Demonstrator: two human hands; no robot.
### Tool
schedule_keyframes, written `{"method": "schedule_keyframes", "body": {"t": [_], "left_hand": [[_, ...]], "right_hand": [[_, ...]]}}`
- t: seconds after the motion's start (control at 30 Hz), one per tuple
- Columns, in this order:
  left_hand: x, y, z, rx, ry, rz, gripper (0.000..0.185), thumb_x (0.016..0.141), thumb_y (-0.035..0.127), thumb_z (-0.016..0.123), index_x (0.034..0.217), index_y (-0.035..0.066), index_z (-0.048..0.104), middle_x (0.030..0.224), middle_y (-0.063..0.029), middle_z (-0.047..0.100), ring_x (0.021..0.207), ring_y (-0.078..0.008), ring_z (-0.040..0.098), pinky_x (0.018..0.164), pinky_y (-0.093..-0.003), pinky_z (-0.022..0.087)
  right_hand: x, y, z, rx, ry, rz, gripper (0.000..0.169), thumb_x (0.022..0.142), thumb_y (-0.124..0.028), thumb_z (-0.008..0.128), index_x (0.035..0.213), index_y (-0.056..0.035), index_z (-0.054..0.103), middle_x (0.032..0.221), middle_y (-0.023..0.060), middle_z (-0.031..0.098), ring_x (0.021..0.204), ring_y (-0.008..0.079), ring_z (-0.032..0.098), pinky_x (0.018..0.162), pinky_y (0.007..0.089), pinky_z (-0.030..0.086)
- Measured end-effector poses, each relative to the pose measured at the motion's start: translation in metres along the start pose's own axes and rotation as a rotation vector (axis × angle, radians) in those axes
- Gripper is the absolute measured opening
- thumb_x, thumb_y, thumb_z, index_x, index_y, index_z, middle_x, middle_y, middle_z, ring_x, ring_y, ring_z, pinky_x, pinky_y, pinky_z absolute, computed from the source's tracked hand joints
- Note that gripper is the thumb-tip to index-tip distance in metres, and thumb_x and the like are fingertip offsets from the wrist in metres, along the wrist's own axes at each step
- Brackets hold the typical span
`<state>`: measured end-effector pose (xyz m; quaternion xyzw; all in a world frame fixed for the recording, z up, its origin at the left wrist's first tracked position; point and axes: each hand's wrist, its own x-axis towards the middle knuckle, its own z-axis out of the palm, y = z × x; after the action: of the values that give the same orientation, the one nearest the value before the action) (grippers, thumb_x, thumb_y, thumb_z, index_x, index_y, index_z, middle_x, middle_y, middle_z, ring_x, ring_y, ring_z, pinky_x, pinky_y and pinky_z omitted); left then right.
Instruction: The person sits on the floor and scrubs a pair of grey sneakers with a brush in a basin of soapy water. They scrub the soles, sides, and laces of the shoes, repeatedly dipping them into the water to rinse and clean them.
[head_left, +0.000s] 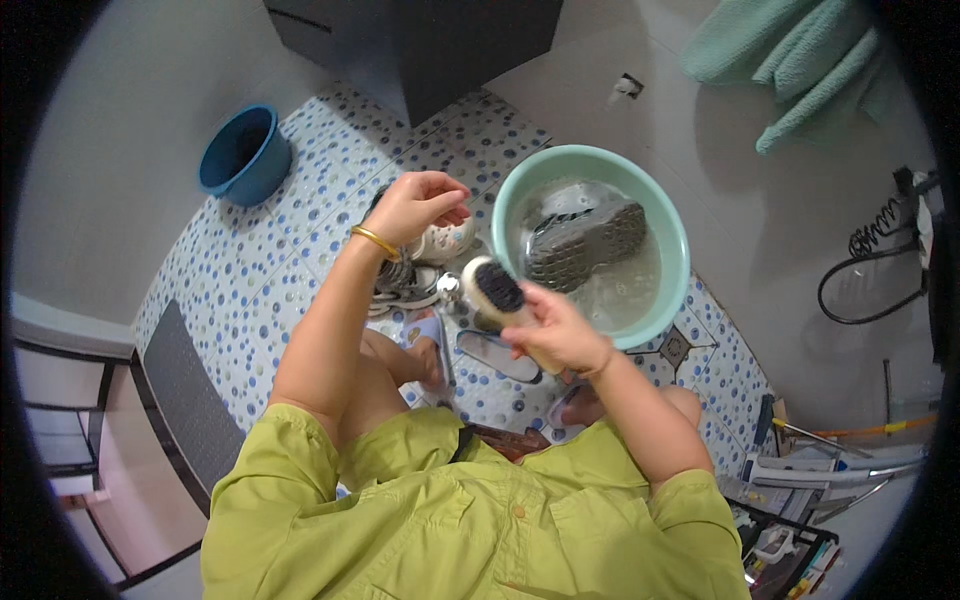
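Observation:
My right hand (559, 330) is closed round the handle of a scrubbing brush (495, 289), its dark bristles turned up towards me. My left hand (427, 201) hangs in the air above several shoes, fingers loosely curled; whether it holds anything I cannot tell. At the right stands a mint-green plastic basin (679, 262) with cloudy water, in which a shoe (585, 244) lies with its dark sole showing. Below my left hand are a white clog (448, 240) with small charms and dark lace-up shoes (401, 277). An insole (499, 356) lies between my feet.
A blue bucket (247, 157) stands at the far left on the pebble-patterned tile floor, near a dark cabinet (420, 45). Green towels (810, 60) hang at upper right. A floor drain (675, 347) is beside the basin. Cleaning tools and a rack (795, 540) are at lower right.

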<state>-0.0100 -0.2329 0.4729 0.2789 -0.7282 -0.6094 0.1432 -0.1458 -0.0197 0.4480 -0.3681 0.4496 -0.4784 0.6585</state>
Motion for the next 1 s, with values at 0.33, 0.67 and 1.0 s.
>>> {"method": "schedule_keyframes", "body": {"t": [0.33,0.67,1.0], "left_hand": [[0.106,-0.055,0.128,0.410,0.025,-0.273,0.073,0.075,0.048,0.055,0.117,-0.009,0.041,0.115,-0.0248,0.048,0.107,-0.0326,0.047,0.089,-0.0346,0.037],[0.134,-0.052,0.165,0.421,-0.187,-0.362,0.091,0.042,0.045,0.081,0.107,-0.011,0.050,0.108,-0.0201,0.053,0.100,-0.0280,0.053,0.084,-0.0324,0.041],[0.077,-0.007,0.211,0.940,0.027,0.433,0.029,0.065,0.020,0.069,0.082,0.002,0.054,0.092,-0.0168,0.050,0.080,-0.0339,0.054,0.069,-0.0400,0.045]], "right_hand": [[-0.052,-0.048,-0.117,-0.016,0.601,-0.241,0.031,0.081,-0.008,0.055,0.108,-0.0027,0.042,0.077,0.0065,0.054,0.058,0.0126,0.055,0.051,0.0244,0.048],[-0.061,-0.038,-0.146,-0.032,0.729,-0.209,0.044,0.079,-0.001,0.054,0.116,-0.0046,0.030,0.078,0.0117,0.058,0.057,0.0157,0.058,0.047,0.0246,0.048],[-0.059,-0.023,-0.170,-0.247,0.956,-0.214,0.048,0.079,-0.002,0.053,0.122,-0.0085,0.033,0.073,0.0069,0.057,0.054,0.0103,0.052,0.046,0.0235,0.044]]}}
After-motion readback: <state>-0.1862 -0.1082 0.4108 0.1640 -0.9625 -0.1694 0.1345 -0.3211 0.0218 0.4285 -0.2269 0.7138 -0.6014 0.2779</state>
